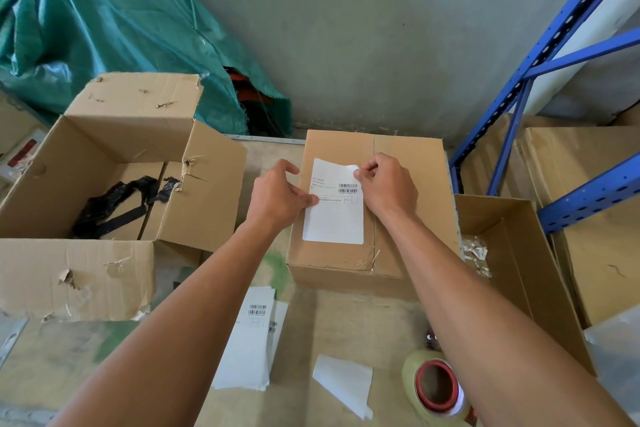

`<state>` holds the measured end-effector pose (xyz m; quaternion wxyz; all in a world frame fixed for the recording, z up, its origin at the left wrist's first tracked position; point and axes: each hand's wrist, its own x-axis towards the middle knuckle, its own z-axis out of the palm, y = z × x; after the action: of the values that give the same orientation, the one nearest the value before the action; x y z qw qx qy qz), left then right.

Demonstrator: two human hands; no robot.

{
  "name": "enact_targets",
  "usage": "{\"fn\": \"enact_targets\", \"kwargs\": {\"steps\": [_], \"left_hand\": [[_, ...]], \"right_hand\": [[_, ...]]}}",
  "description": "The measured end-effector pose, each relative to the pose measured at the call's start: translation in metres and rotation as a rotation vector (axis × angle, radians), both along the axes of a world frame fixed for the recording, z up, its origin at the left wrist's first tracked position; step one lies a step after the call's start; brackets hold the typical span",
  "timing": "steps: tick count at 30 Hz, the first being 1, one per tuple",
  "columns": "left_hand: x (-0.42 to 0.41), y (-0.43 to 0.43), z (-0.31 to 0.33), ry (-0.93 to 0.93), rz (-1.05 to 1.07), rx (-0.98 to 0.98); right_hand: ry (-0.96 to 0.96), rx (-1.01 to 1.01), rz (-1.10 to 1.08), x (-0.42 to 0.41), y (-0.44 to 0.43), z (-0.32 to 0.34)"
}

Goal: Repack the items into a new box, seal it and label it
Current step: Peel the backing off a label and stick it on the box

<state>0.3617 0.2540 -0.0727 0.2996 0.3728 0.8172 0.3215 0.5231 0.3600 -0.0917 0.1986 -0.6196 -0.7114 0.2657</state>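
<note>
The left hand (275,196) pinches the label (334,218); right hand (389,185) fingers (363,177) seemingly pinch its corner.

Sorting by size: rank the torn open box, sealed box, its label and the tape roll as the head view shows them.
torn open box
sealed box
label and tape roll: about alike; the roll sits nearer
</note>
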Motion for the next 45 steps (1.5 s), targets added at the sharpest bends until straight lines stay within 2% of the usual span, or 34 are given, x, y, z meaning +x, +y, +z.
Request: {"fn": "enact_targets", "kwargs": {"steps": [6,10,15,21,27,31,36,45], "left_hand": [[-0.001,-0.002,-0.004,0.004,0.029,0.018],[-0.001,-0.002,-0.003,0.076,0.001,0.035],[-0.002,-0.004,-0.005,0.295,-0.237,0.043],[-0.006,-0.001,-0.008,0.483,-0.482,-0.051],[-0.009,0.003,-0.013,0.673,-0.764,-0.095],[-0.016,0.001,-0.018,0.718,-0.831,-0.094],[-0.022,0.0,-0.023,0.778,-0.905,-0.19],[-0.03,0.002,-0.015,0.736,-0.965,-0.287]], "right_hand": [[-0.034,0.019,0.024,-0.001,0.0,0.0],[-0.056,0.039,0.042,-0.001,0.001,0.0],[-0.081,0.088,0.09,0.002,0.0,0.0],[-0.123,0.208,0.189,0.004,-0.005,-0.001],[-0.252,0.334,0.512,0.007,-0.009,0.001],[-0.31,0.309,0.678,0.014,-0.007,0.004],[-0.455,0.22,0.769,0.023,-0.006,0.005],[-0.588,0.038,0.871,0.029,-0.001,0.014]]}}
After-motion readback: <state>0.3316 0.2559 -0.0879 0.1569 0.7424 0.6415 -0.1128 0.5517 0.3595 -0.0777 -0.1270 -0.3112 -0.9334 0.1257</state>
